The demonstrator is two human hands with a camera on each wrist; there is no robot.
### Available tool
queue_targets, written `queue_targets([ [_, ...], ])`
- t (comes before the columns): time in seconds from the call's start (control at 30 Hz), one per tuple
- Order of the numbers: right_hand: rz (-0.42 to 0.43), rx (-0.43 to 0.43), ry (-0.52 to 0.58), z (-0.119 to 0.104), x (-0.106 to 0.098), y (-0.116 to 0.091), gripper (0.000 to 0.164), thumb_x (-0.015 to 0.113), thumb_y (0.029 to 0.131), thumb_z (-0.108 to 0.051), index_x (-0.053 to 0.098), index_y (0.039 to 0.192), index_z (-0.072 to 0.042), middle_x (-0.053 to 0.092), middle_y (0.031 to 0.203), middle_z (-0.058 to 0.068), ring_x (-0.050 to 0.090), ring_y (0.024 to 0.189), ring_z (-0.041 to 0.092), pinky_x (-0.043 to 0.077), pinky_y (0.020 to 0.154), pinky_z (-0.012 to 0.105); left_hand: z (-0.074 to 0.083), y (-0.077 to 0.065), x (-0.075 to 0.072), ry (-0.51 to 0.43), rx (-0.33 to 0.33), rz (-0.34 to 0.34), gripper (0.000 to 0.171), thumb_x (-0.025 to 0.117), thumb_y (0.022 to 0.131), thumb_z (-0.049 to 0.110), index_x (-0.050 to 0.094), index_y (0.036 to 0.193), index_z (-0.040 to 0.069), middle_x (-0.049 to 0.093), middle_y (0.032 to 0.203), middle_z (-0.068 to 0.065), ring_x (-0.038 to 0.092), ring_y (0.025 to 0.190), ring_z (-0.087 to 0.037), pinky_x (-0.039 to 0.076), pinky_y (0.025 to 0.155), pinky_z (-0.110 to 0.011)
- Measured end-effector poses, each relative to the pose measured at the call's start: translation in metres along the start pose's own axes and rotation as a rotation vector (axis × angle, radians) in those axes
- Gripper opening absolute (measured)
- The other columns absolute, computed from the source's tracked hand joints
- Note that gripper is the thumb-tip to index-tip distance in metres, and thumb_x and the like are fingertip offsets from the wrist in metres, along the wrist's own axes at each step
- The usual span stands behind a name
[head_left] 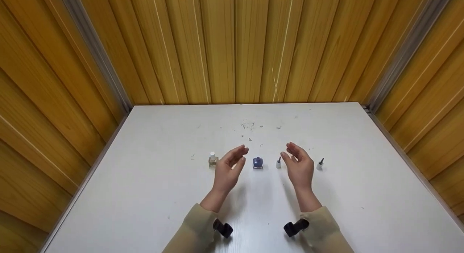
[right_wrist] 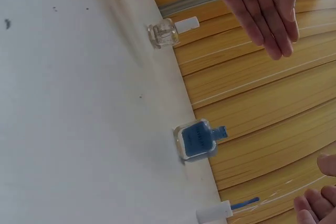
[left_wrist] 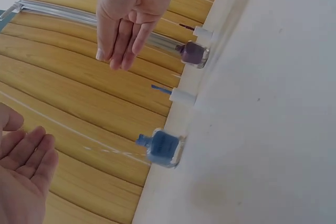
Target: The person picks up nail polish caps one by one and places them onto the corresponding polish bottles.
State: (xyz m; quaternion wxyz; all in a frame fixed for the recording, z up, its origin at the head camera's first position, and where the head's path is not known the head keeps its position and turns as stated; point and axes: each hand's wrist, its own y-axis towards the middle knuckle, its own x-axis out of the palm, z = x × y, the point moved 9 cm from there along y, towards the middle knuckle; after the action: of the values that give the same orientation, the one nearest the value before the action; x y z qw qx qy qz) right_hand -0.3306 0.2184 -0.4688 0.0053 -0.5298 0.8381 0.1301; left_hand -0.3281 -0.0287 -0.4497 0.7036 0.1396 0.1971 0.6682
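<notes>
My left hand hovers with loosely bent fingers and holds nothing, just right of a clear nail polish bottle with a white cap. My right hand is likewise raised and holds nothing. Between the hands stands an uncapped blue nail polish bottle. To its right, a white brush cap stands on end, its blue-tipped brush upward. A purple nail polish bottle, uncapped, shows in the left wrist view but is hidden behind my right hand in the head view. Farther right stands a second white brush cap with a dark brush.
The white table carries small dark specks and marks toward its back. Wood-patterned panels rise behind it and at both sides. A black wrist camera is strapped at each sleeve.
</notes>
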Motion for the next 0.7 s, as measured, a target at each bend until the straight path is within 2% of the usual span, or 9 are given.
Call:
queue_targets([
  [0.2,-0.050,0.068,-0.056,0.022,0.008,-0.004,0.048,0.073,0.093,-0.002,0.058,0.139,0.005,0.063,0.140,0.024,0.060,0.132,0.037,0.045,0.117,0.050,-0.028,-0.005,0.023,0.018,-0.139,-0.067,0.040,0.065,0.098,0.001,0.059,0.137,-0.005,0.069,0.132,-0.021,0.065,0.127,-0.034,0.052,0.109,-0.041],
  [0.3,-0.076,0.085,-0.084,0.030,0.012,-0.006,0.050,0.073,0.092,-0.003,0.057,0.139,0.006,0.061,0.141,0.027,0.058,0.134,0.040,0.043,0.118,0.053,-0.038,-0.005,0.029,0.034,-0.179,-0.075,0.043,0.066,0.096,0.000,0.058,0.138,-0.005,0.068,0.135,-0.021,0.064,0.129,-0.034,0.051,0.111,-0.040],
  [0.5,-0.092,0.104,-0.126,0.040,0.016,-0.006,0.051,0.073,0.092,-0.002,0.057,0.139,0.008,0.060,0.141,0.030,0.057,0.134,0.043,0.042,0.118,0.054,-0.054,-0.004,0.031,0.053,-0.230,-0.046,0.045,0.068,0.094,-0.002,0.058,0.137,-0.007,0.066,0.137,-0.021,0.062,0.132,-0.035,0.050,0.113,-0.040],
  [0.7,-0.127,0.149,-0.107,0.049,0.021,-0.005,0.052,0.071,0.093,-0.002,0.055,0.141,0.008,0.058,0.143,0.029,0.056,0.136,0.041,0.048,0.114,0.048,-0.072,-0.002,0.033,0.044,-0.325,-0.042,0.049,0.069,0.093,-0.001,0.056,0.139,-0.008,0.065,0.137,-0.022,0.061,0.133,-0.035,0.048,0.115,-0.042],
])
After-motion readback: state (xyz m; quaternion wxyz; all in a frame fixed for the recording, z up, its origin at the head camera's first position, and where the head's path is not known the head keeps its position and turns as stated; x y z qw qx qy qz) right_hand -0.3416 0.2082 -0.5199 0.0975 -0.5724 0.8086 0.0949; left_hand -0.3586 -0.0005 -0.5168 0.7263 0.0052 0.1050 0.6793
